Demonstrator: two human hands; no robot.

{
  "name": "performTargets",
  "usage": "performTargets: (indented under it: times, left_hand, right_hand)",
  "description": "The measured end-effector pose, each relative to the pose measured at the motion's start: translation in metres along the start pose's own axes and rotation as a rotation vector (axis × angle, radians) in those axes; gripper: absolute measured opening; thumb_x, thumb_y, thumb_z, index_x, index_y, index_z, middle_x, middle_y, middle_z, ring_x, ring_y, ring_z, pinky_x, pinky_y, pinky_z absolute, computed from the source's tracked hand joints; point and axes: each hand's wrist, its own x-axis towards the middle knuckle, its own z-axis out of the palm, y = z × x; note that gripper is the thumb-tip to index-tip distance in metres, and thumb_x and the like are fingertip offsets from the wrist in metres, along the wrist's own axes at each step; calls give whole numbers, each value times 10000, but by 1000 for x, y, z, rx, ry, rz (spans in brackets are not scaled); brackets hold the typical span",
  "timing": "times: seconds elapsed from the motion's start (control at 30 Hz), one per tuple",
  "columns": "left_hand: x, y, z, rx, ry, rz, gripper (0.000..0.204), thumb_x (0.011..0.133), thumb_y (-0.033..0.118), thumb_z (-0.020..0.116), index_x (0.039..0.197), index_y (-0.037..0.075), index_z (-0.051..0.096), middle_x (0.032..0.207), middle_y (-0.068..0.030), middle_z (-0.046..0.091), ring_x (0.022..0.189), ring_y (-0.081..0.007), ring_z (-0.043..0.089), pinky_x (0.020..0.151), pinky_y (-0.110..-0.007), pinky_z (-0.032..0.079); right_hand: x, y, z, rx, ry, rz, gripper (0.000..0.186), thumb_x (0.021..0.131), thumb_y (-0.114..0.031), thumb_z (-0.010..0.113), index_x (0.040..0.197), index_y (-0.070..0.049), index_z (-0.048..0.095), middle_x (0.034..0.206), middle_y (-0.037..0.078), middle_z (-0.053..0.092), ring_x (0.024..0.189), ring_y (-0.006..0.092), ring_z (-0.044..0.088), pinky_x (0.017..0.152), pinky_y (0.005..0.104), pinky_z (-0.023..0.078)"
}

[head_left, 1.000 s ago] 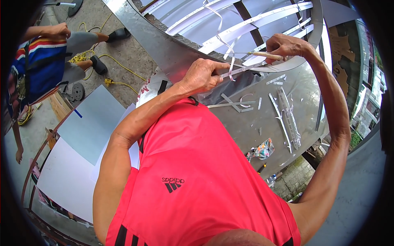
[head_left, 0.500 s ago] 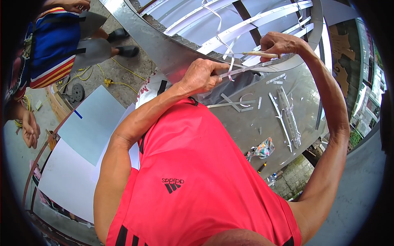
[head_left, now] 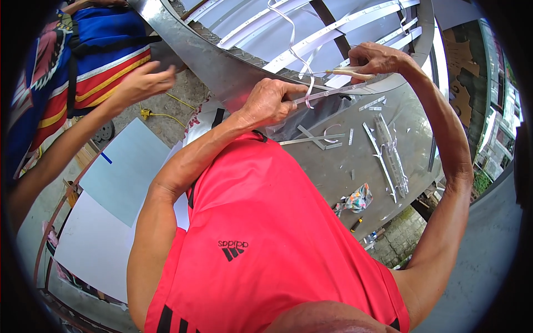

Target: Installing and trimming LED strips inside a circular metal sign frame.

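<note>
My left hand (head_left: pixel 267 102) is closed, thumb and forefinger pinching the end of a narrow white LED strip (head_left: pixel 327 94) dotted with small chips. From there the strip runs right, along the rim of a curved metal frame (head_left: pixel 205 61). My right hand (head_left: pixel 377 58) is wrapped around scissors (head_left: pixel 345 72) with pale yellow handles. Their thin tip points left, just above the strip, beside a curling white ribbon (head_left: pixel 292 41) that hangs down between my hands. More white strips (head_left: pixel 311 49) span the inside of the frame.
Under my arms, a grey metal tabletop (head_left: pixel 333 172) carries cut strip pieces (head_left: pixel 319 137), a clear plastic length (head_left: pixel 391 155), a crumpled patterned cloth (head_left: pixel 358 198) and a yellow-black tool (head_left: pixel 356 225). White and grey sheets (head_left: pixel 119 172) lie at left. A co-worker's hand (head_left: pixel 147 80) reaches in nearby.
The co-worker at left has moved closer, with an arm now stretched toward the frame. My hands and the strip have shifted only slightly; both grips are unchanged.
</note>
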Motion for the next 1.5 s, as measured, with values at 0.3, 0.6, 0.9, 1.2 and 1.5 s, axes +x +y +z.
performTargets:
  times: [0.3,0.6,0.9,1.2,1.5]
  left_hand:
    - [1,1,-2,46,-61,44,385,772,55,697,1150,129,721,655,-112,666,565,-188,630,612,-340,509]
    - [-1,41,-47,-604,-163,-2,338,905,91,686,1193,-66,606,966,-154,709,772,-177,705,635,-267,560]
    - [65,97,-55,-945,64,370,443,926,-5,603,1337,-77,453,1194,-219,623,961,-311,707,714,-363,643]
    - [198,168,-134,-666,471,358,280,938,95,649,1190,-4,580,934,-157,720,697,-204,700,544,-325,563]
    - [323,139,-347,-4,480,379,325,804,141,777,1076,-9,679,774,-65,713,577,-95,625,458,-236,479]
  right_hand:
    - [-30,-3,16,-204,133,33,368,785,-331,798,782,0,639,664,139,642,536,257,554,525,385,421]
    - [-135,-27,164,558,1254,425,254,846,-201,752,1001,-8,692,759,28,673,671,78,583,596,261,450]
    - [-50,-23,436,578,1355,1087,284,795,-232,712,901,29,675,810,221,691,791,415,668,729,468,502]
    - [-23,-53,451,285,1213,1379,255,800,-205,726,986,-30,723,935,199,663,850,406,645,788,504,515]
    - [-19,-50,437,499,1096,1332,216,829,-95,680,965,72,677,938,257,619,881,440,638,744,514,498]
